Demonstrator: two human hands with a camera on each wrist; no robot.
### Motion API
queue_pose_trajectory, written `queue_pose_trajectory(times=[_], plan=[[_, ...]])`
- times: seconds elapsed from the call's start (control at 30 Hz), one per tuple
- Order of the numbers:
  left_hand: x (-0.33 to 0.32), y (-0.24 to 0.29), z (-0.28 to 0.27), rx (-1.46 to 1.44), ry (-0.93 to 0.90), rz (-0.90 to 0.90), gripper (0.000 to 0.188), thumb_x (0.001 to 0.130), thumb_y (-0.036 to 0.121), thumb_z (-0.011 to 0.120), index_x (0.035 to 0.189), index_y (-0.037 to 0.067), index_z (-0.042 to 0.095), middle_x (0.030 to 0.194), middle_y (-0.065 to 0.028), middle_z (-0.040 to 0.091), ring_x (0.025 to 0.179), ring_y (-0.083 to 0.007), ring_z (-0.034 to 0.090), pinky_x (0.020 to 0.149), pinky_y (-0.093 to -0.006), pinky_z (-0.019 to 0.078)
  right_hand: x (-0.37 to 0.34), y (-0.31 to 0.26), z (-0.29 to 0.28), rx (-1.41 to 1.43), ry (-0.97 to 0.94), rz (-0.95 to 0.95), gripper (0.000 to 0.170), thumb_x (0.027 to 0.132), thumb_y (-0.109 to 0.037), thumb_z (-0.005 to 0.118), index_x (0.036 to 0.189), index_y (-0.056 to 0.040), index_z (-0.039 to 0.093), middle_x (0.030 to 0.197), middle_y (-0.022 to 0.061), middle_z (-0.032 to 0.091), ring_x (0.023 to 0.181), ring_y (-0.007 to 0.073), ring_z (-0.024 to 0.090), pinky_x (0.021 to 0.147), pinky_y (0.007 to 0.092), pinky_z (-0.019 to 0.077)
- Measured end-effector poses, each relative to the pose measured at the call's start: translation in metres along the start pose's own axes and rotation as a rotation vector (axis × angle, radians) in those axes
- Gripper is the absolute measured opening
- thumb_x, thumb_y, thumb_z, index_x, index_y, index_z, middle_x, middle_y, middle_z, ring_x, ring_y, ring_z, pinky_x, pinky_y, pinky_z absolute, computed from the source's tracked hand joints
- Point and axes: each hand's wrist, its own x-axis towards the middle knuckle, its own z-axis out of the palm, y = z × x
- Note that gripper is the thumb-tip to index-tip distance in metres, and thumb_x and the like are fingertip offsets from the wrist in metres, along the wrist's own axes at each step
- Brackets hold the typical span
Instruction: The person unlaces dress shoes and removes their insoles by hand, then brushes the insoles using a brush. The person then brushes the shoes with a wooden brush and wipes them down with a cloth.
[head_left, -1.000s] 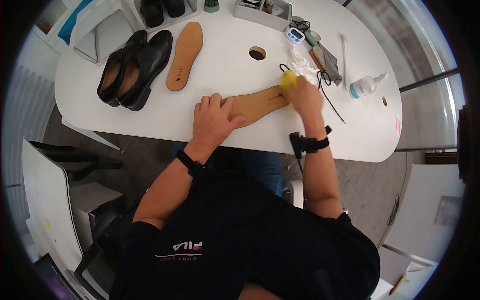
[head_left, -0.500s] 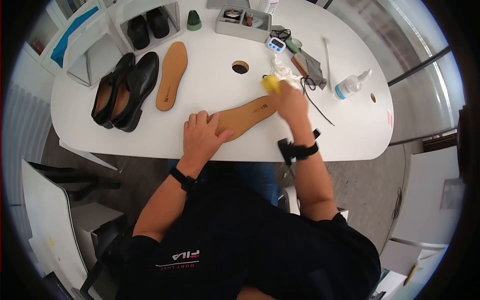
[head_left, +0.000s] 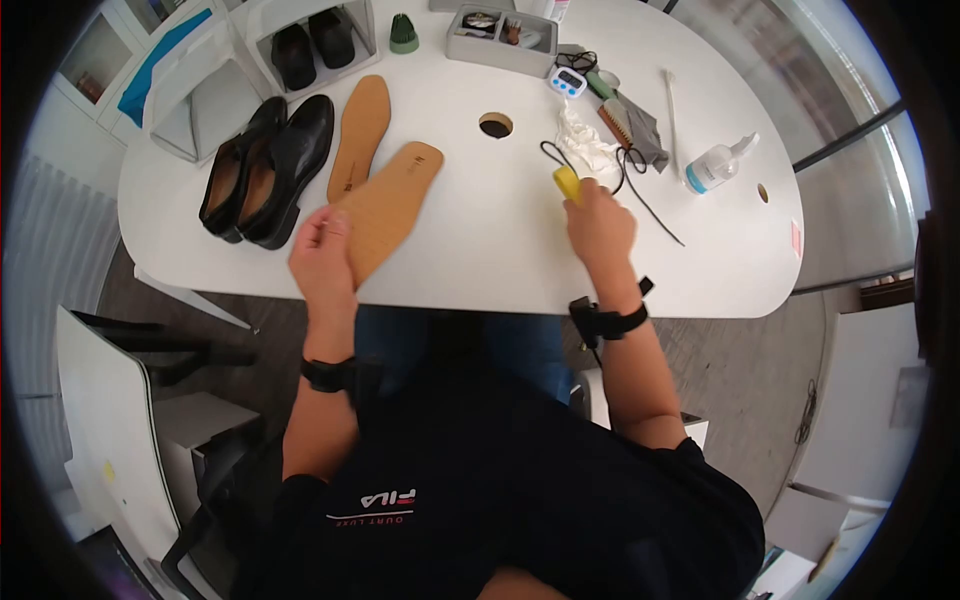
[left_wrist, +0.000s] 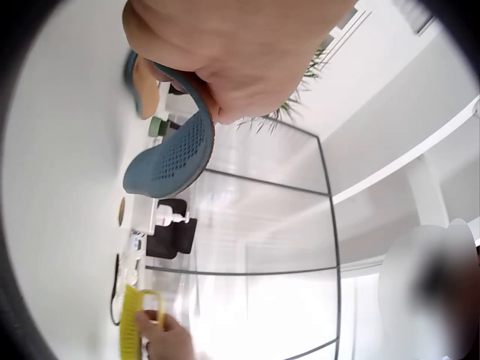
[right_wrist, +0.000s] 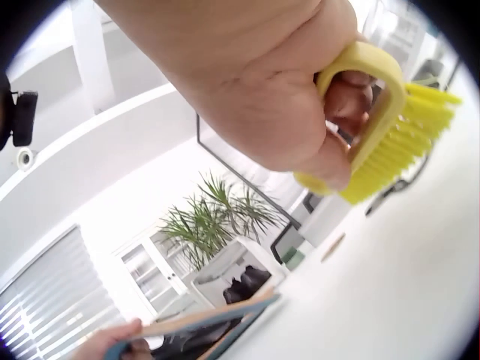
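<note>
My left hand (head_left: 325,262) grips a tan insole (head_left: 395,205) by its near end and holds it up, tilted over the table. The left wrist view shows its blue underside (left_wrist: 180,157), dotted with small holes. A second tan insole (head_left: 362,120) lies on the table just behind, partly overlapped by the held one. In my right hand (head_left: 603,232) is a yellow scrubbing brush (right_wrist: 401,127); the fingers go through its loop handle, and its bristles face the tabletop. Left of the insoles stands a pair of black leather shoes (head_left: 285,180).
Clear boxes, one with black shoes (head_left: 312,48), stand at the back left. Near the back are a green brush (head_left: 403,35) and a grey organizer (head_left: 500,42). Right of the table hole lie a timer (head_left: 567,82), white cloth (head_left: 588,140), black lace (head_left: 655,215) and pump bottle (head_left: 712,170).
My left hand has lifted the insole off the table and carried it left, toward the other insole. The right hand with the yellow brush stays at the right, clear of the insole.
</note>
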Motion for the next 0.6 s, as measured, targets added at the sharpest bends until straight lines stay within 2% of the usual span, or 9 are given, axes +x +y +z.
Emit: queue_pose_trajectory(times=[0.07, 0.1, 0.2, 0.23, 0.33, 0.47, 0.5, 0.57, 0.6], plan=[[0.006, 0.018, -0.016, -0.354, 0.072, -0.103, 0.026, 0.103, 0.017, 0.069, 0.120, -0.002, 0.068, 0.107, -0.0083, 0.073, 0.097, -0.0167, 0.069, 0.086, -0.0311, 0.0564, -0.021, -0.046, 0.022, -0.033, -0.132, -0.077, 0.018, 0.094, -0.014, 0.062, 0.110, -0.0056, 0.061, 0.098, 0.0160, 0.070, 0.073, 0.0382, 0.071, 0.067, 0.0507, 0.0552], [0.008, 0.029, -0.016, -0.429, 0.104, -0.126, 0.024, 0.104, 0.020, 0.068, 0.119, 0.000, 0.067, 0.105, -0.0076, 0.073, 0.086, -0.0139, 0.068, 0.071, -0.0266, 0.0551, -0.034, -0.077, 0.024, 0.046, -0.226, -0.186, 0.025, 0.093, -0.009, 0.060, 0.118, -0.0059, 0.060, 0.098, 0.0157, 0.068, 0.068, 0.0368, 0.070, 0.064, 0.0505, 0.0550], [0.017, 0.048, -0.036, -0.527, 0.074, -0.120, 0.026, 0.104, 0.020, 0.069, 0.119, -0.002, 0.066, 0.106, -0.0091, 0.073, 0.090, -0.0151, 0.070, 0.077, -0.0275, 0.0581, -0.071, -0.146, -0.012, 0.680, -0.596, -0.779, 0.033, 0.090, -0.022, 0.074, 0.118, -0.0067, 0.068, 0.108, 0.0161, 0.073, 0.091, 0.0389, 0.073, 0.082, 0.0493, 0.0575], [0.019, 0.056, -0.048, -0.495, 0.058, -0.118, 0.028, 0.104, 0.023, 0.069, 0.119, 0.000, 0.067, 0.101, -0.0082, 0.074, 0.075, -0.0125, 0.069, 0.058, -0.0235, 0.0522, -0.067, -0.149, -0.015, 0.687, -0.591, -0.786, 0.033, 0.090, -0.022, 0.074, 0.118, -0.0067, 0.068, 0.108, 0.0161, 0.073, 0.091, 0.0389, 0.073, 0.082, 0.0493, 0.0575], [0.021, 0.082, -0.074, -0.496, 0.085, -0.038, 0.029, 0.104, 0.026, 0.069, 0.118, 0.001, 0.068, 0.096, -0.0066, 0.075, 0.064, -0.0098, 0.066, 0.046, -0.0214, 0.0418, -0.022, -0.136, 0.009, 0.547, -0.280, -0.436, 0.040, 0.089, -0.031, 0.078, 0.123, -0.0120, 0.071, 0.109, 0.0155, 0.075, 0.097, 0.0384, 0.072, 0.086, 0.0487, 0.0568], [0.013, 0.101, -0.078, -0.505, 0.096, -0.025, 0.028, 0.106, 0.026, 0.064, 0.118, 0.001, 0.067, 0.104, -0.0050, 0.070, 0.065, -0.0058, 0.053, 0.045, -0.0213, 0.0301, 0.072, -0.092, 0.048, 0.120, 0.054, -0.089, 0.021, 0.094, -0.021, 0.066, 0.109, -0.0053, 0.066, 0.092, 0.0165, 0.071, 0.077, 0.0357, 0.074, 0.066, 0.0482, 0.0568], [0.012, 0.097, -0.078, -0.517, 0.025, 0.001, 0.030, 0.106, 0.025, 0.065, 0.122, -0.001, 0.067, 0.107, -0.0069, 0.072, 0.075, -0.0082, 0.062, 0.053, -0.0210, 0.0429, 0.069, -0.102, 0.062, 0.103, 0.013, -0.160, 0.020, 0.094, -0.019, 0.065, 0.108, -0.0050, 0.065, 0.091, 0.0157, 0.071, 0.076, 0.0340, 0.074, 0.064, 0.0479, 0.0561], [0.011, 0.100, -0.057, -0.495, 0.072, 0.019, 0.031, 0.106, 0.024, 0.065, 0.123, -0.002, 0.066, 0.109, -0.0085, 0.072, 0.083, -0.0111, 0.066, 0.062, -0.0229, 0.0496, 0.036, -0.149, 0.067, 0.080, -0.016, -0.362, 0.015, 0.095, -0.015, 0.059, 0.106, -0.0060, 0.064, 0.090, 0.0137, 0.069, 0.072, 0.0298, 0.073, 0.062, 0.0467, 0.0550], [0.013, 0.100, -0.049, -0.478, 0.107, 0.034, 0.032, 0.106, 0.023, 0.066, 0.125, -0.003, 0.066, 0.111, -0.0100, 0.073, 0.091, -0.0141, 0.070, 0.072, -0.0248, 0.0563, 0.004, -0.177, 0.064, 0.160, -0.055, -0.506, 0.017, 0.091, -0.006, 0.057, 0.106, -0.0042, 0.064, 0.092, 0.0180, 0.071, 0.070, 0.0344, 0.073, 0.061, 0.0506, 0.0545]])
